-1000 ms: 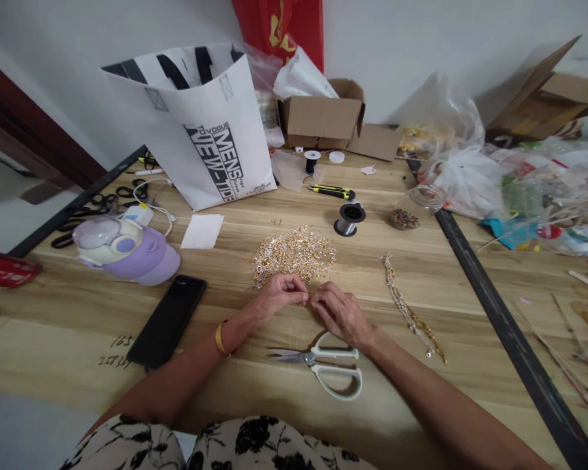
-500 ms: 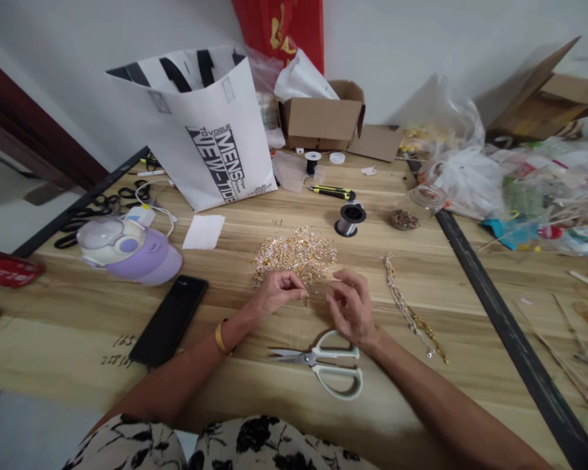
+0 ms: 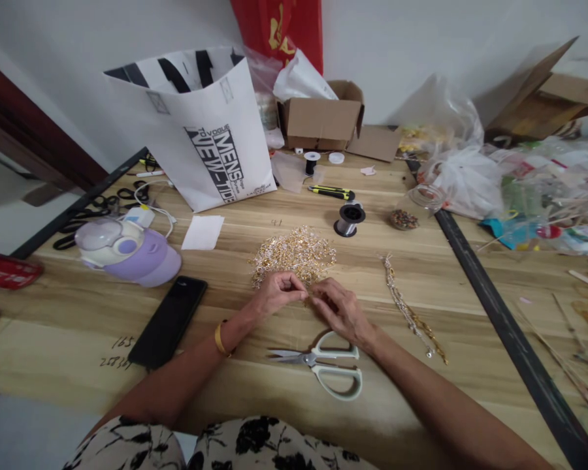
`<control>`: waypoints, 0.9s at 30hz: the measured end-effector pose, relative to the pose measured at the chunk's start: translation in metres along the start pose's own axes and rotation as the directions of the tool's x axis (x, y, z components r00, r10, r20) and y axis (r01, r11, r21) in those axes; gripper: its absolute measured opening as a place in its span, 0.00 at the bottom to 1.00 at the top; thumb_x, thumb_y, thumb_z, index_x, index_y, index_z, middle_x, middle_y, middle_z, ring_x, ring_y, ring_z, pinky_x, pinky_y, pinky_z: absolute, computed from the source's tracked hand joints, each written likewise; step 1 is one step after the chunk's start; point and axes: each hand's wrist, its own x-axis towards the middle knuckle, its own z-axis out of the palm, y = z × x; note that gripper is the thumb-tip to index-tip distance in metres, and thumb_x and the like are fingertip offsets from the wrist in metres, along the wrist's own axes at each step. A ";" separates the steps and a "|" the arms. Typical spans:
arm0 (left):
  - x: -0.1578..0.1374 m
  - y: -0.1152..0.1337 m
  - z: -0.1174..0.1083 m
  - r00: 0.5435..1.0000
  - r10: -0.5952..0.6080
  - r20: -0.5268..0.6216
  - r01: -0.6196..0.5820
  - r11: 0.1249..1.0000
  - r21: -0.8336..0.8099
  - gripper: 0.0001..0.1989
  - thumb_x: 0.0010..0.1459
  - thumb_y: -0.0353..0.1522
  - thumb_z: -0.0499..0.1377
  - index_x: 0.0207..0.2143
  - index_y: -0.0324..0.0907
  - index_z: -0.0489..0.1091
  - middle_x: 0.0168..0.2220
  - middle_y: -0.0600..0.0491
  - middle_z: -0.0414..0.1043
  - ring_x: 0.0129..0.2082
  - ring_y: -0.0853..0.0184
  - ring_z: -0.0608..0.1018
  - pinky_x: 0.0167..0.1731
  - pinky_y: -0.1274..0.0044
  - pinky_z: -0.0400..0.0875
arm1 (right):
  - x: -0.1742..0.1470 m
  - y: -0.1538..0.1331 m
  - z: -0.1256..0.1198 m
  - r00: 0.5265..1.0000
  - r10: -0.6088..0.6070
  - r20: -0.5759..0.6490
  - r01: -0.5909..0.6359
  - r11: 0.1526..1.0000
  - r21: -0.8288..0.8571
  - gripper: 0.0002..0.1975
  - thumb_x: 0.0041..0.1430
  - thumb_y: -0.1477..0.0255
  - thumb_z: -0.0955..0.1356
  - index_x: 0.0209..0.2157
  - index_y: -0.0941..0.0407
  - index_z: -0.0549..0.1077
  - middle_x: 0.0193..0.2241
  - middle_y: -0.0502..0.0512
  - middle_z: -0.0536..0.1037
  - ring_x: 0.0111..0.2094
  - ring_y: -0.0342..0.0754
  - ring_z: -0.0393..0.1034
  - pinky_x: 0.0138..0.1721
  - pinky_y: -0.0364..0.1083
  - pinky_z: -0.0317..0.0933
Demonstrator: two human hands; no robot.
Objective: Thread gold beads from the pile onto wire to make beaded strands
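Observation:
My left hand (image 3: 277, 292) is closed in a pinch on a small gold-coloured piece (image 3: 307, 299), just at the near edge of a loose heap of gold and silvery-pink pieces (image 3: 294, 251). The fingertips of my right hand (image 3: 340, 310) are pinched together against the same spot, but what lies between them is too small to make out. Below the hands lie scissors (image 3: 318, 359) with pale handles, blades towards the left and slightly parted. Gold and silver bead-like chains (image 3: 409, 310) stretch along the table to the right of my right hand.
Behind the heap are a wire spool (image 3: 349, 220), a yellow-black utility knife (image 3: 330, 192), a black spool (image 3: 312, 163) and a dish of beads (image 3: 404, 220). To the left are a phone (image 3: 169, 321), a lilac bottle (image 3: 132, 251), white paper (image 3: 202, 232) and a large paper bag (image 3: 215, 137).
My right hand has moved left and its spread fingers have closed, meeting the left fingertips. The left hand stays almost where it was, still pinching the small piece.

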 end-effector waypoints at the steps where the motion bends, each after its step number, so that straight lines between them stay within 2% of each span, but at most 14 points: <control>1: 0.000 0.000 0.000 1.000 0.000 0.004 0.000 1.000 0.005 0.09 0.44 0.31 0.66 0.23 0.34 0.70 0.23 0.53 0.71 0.24 0.73 0.72 0.28 0.80 0.64 | 0.000 0.000 0.000 1.000 0.002 0.002 -0.002 1.000 0.013 0.06 0.63 0.74 0.62 0.41 0.57 0.68 0.35 0.57 0.72 0.36 0.46 0.68 0.36 0.45 0.65; 7: 0.000 0.001 0.002 0.999 0.022 0.025 -0.022 1.000 0.019 0.08 0.44 0.31 0.65 0.23 0.34 0.70 0.23 0.52 0.72 0.25 0.72 0.72 0.28 0.80 0.65 | -0.001 0.003 0.002 1.000 0.025 0.019 -0.026 1.000 0.014 0.05 0.62 0.72 0.63 0.37 0.57 0.69 0.32 0.56 0.73 0.32 0.46 0.68 0.33 0.44 0.63; 19: 0.000 0.001 0.002 0.999 0.034 0.030 -0.035 0.999 0.014 0.08 0.44 0.31 0.66 0.23 0.35 0.71 0.23 0.53 0.72 0.26 0.71 0.73 0.30 0.80 0.66 | -0.001 0.003 0.003 0.999 0.050 0.004 -0.050 0.995 0.081 0.03 0.61 0.73 0.64 0.35 0.57 0.69 0.27 0.52 0.70 0.26 0.43 0.63 0.26 0.42 0.58; 27: 0.000 0.000 0.003 1.000 0.009 0.030 -0.008 1.000 -0.019 0.09 0.43 0.31 0.66 0.22 0.35 0.70 0.22 0.54 0.72 0.24 0.72 0.72 0.28 0.81 0.65 | -0.004 0.002 0.004 0.998 0.058 0.000 -0.058 0.998 0.039 0.04 0.59 0.71 0.66 0.34 0.57 0.67 0.26 0.51 0.69 0.24 0.41 0.60 0.25 0.41 0.56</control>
